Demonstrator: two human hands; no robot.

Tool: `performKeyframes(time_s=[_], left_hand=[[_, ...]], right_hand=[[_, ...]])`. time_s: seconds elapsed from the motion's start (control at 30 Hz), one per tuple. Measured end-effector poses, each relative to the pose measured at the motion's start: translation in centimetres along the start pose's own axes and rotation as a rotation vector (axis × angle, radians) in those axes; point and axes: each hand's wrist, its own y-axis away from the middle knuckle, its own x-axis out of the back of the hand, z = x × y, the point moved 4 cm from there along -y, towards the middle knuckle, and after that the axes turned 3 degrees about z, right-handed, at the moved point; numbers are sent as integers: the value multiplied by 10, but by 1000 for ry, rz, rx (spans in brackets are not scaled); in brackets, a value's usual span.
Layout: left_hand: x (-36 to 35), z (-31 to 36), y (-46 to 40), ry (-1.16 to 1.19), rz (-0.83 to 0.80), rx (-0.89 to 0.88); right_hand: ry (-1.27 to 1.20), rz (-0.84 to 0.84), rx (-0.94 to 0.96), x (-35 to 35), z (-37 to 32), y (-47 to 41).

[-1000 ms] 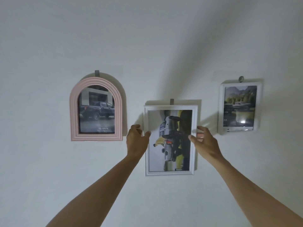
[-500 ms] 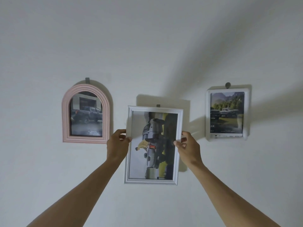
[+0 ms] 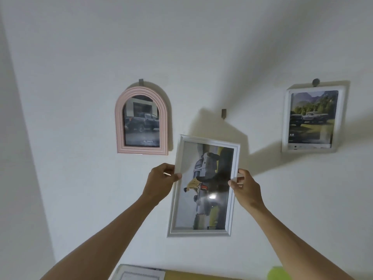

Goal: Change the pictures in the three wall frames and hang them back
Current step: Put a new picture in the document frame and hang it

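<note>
Head view: white frame (image 3: 204,186), pinched at its sides by left hand (image 3: 159,183) and right hand (image 3: 247,188), has come off its wall hook (image 3: 223,113); picture swap can begin.

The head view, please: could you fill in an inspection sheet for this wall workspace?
Surface: white wall, bare hook at centre.
Job's things: middle frame off its hook, picture sideways; pink arched frame and right white frame hanging.
Clutter: flat items along the bottom edge, unclear; green object.
Grippers: left hand and right hand grip the middle frame's side edges.
Cables: nothing seen.
Surroundings: shadows on the wall.
</note>
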Motion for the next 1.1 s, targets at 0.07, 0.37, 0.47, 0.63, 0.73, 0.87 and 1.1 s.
performKeyframes(time_s=[0.07, 0.37, 0.47, 0.63, 0.73, 0.87, 1.1], left_hand=[[7, -14, 13, -40, -31, 28], [18, -71, 90, -289, -106, -8], [16, -83, 115, -343, -127, -49], [4, -100, 153, -462, -218, -170], [1, -110, 170, -505, -285, -259], [17, -131, 172, -504, -291, -305], [50, -193, 137, -448, -327, 208]], right_hand=[[82, -94, -57, -19, 11, 18], [-183, -406, -250, -93, -27, 109], [-281, -391, -267, -114, -49, 129], [-289, -342, -390, -129, -49, 154], [-343, -352, -444, -123, -44, 166], [-349, -443, -434, -106, -30, 177], [-372, -602, -427, -83, 3, 191]])
